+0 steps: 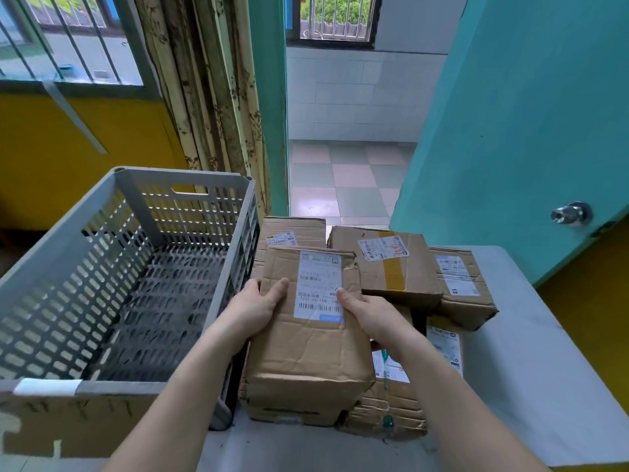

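Note:
A creased cardboard parcel point(306, 338) with a white shipping label lies on top of other parcels in the middle of the view. My left hand point(253, 310) grips its left edge, thumb on the top face. My right hand point(369, 313) grips its right edge, thumb on the label. Several more cardboard parcels surround it: one with yellow tape point(388, 264) behind, one point(461, 284) at the right, one point(292, 231) at the back left, and crushed ones point(391, 407) underneath at the right.
A grey perforated plastic crate point(136, 206) stands at the left with nothing in it, a cardboard sheet point(68, 424) against its near wall. The parcels sit on a grey table point(544, 386). A teal door point(527, 114) with a metal knob point(571, 214) stands open at the right.

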A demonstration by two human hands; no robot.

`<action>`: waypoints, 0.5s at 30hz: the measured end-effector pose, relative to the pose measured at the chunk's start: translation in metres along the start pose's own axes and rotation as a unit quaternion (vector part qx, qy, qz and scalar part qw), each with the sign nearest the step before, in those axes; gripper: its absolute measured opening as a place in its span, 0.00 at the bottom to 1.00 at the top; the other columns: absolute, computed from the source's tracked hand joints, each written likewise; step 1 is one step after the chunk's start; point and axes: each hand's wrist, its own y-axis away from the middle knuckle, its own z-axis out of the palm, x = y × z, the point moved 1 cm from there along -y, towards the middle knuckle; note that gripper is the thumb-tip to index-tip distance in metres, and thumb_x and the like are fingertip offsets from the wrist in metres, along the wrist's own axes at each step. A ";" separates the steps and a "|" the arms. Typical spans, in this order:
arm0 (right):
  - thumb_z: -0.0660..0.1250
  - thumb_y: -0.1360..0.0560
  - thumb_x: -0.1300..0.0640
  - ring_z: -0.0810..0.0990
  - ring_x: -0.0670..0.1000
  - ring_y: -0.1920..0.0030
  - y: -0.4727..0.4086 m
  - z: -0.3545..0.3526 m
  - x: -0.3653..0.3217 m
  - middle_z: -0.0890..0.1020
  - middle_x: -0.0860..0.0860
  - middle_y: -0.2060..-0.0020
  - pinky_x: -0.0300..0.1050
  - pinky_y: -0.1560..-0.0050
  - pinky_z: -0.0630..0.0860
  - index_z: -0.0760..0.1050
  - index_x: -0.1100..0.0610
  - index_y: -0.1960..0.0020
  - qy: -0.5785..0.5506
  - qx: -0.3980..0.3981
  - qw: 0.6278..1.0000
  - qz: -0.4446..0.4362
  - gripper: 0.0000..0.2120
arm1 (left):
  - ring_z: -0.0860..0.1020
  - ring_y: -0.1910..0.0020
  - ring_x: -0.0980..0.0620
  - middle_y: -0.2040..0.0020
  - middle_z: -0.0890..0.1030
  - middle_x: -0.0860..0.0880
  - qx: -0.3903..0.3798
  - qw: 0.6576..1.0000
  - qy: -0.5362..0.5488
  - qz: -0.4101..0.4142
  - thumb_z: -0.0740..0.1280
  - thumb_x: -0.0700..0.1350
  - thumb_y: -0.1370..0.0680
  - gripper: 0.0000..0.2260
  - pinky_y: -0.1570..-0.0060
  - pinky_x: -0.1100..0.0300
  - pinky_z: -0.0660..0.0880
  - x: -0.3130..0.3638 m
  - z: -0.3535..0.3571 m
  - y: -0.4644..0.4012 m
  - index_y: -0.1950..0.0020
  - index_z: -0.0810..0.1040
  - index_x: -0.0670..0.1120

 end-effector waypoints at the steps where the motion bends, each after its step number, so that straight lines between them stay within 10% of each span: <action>1: 0.64 0.22 0.33 0.85 0.51 0.49 -0.001 -0.003 -0.003 0.86 0.47 0.50 0.48 0.58 0.80 0.80 0.51 0.41 0.004 -0.003 1.000 0.010 0.24 | 0.82 0.42 0.46 0.37 0.82 0.48 -0.020 1.000 0.004 -0.005 0.65 0.70 0.24 0.33 0.41 0.51 0.78 0.001 -0.002 -0.005 0.31 0.75 0.47; 15: 0.64 0.26 0.27 0.86 0.56 0.61 -0.030 -0.019 -0.027 0.86 0.54 0.58 0.49 0.66 0.84 0.77 0.58 0.51 0.062 0.020 0.997 0.052 0.31 | 0.78 0.37 0.40 0.32 0.78 0.40 -0.016 0.996 -0.058 -0.061 0.58 0.72 0.22 0.41 0.41 0.54 0.74 0.029 -0.006 -0.037 0.27 0.72 0.38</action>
